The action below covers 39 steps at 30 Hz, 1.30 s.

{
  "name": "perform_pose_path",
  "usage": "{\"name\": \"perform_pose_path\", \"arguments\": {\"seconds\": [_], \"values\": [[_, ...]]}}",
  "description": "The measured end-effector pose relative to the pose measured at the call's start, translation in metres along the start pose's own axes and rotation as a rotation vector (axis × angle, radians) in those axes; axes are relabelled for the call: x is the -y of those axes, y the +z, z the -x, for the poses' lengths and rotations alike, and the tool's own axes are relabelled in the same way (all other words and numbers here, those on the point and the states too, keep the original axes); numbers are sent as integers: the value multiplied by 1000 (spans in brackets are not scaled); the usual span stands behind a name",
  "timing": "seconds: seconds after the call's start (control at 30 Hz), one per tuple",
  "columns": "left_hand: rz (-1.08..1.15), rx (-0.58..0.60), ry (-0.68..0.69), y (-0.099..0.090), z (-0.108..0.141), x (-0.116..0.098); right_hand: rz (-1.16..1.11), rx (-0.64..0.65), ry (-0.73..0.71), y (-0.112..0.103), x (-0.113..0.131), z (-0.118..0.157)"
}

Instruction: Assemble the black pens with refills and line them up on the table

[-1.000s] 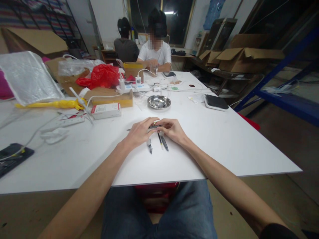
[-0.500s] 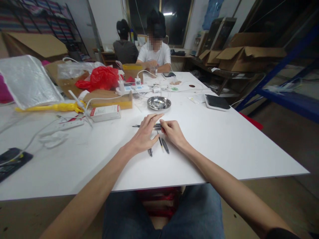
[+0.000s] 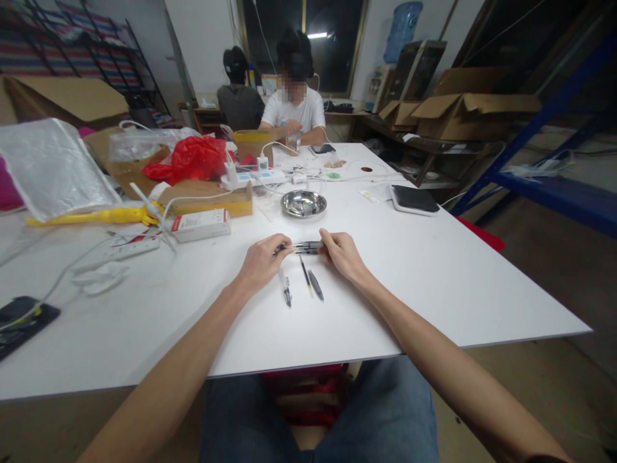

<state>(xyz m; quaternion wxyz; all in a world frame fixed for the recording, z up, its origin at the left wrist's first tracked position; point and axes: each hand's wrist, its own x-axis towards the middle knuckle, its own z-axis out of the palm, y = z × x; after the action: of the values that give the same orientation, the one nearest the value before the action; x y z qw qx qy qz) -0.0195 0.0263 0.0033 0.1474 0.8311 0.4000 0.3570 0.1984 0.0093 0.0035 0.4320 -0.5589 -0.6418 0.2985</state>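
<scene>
Several dark pens (image 3: 306,247) lie sideways in a bundle between my two hands, just above or on the white table. My left hand (image 3: 264,258) is closed around the bundle's left end, and my right hand (image 3: 341,253) grips its right end. Nearer to me on the table are a clear pen barrel with dark parts (image 3: 286,290), a thin ink refill (image 3: 305,273) and a dark grey pen barrel (image 3: 316,285). Beyond my hands stands a shiny metal dish (image 3: 303,203) with small dark pieces in it.
A white box (image 3: 201,226), a power strip (image 3: 139,247) and cables lie at the left, with a red plastic bag (image 3: 193,159) behind. A black-topped device (image 3: 414,199) sits at the right. A person in a white shirt (image 3: 313,112) is across the table.
My left hand, spread over the pens before, now has its fingers closed on their left end. The clear barrel shows more fully. The view has shifted slightly.
</scene>
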Motion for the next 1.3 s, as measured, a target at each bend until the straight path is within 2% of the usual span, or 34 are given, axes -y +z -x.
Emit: {"name": "perform_pose_path", "arguments": {"seconds": [0.1, 0.17, 0.27, 0.43, 0.63, 0.77, 0.9, 1.07, 1.17, 1.3], "values": [[18, 35, -90, 0, 0, 4, -93, 118, -129, 0, 6, 1], [40, 50, -80, -1, 0, 6, -162, 160, -170, 0, 8, 1], [36, 80, -24, -2, 0, 7, -186, 186, -161, -1, 8, 0], [4, 50, 40, -4, 0, 3, -63, 206, -40, 2, 3, 1], [-10, 22, 38, -4, 1, 5, -197, 245, -186, 2, 7, 2], [-13, 19, 19, -6, 0, 6, -209, 186, -226, -1, 7, -1], [-28, 58, 35, -6, -1, 7, -173, 143, -162, -2, 6, -1], [-14, 28, 75, -6, -1, 7, -26, 156, -86, -1, 6, 2], [11, 45, 20, -6, -1, 6, -2, 132, -108, 0, 8, 3], [-33, 89, -40, -6, 0, 6, -78, 136, -152, 0, 8, 1]]}}
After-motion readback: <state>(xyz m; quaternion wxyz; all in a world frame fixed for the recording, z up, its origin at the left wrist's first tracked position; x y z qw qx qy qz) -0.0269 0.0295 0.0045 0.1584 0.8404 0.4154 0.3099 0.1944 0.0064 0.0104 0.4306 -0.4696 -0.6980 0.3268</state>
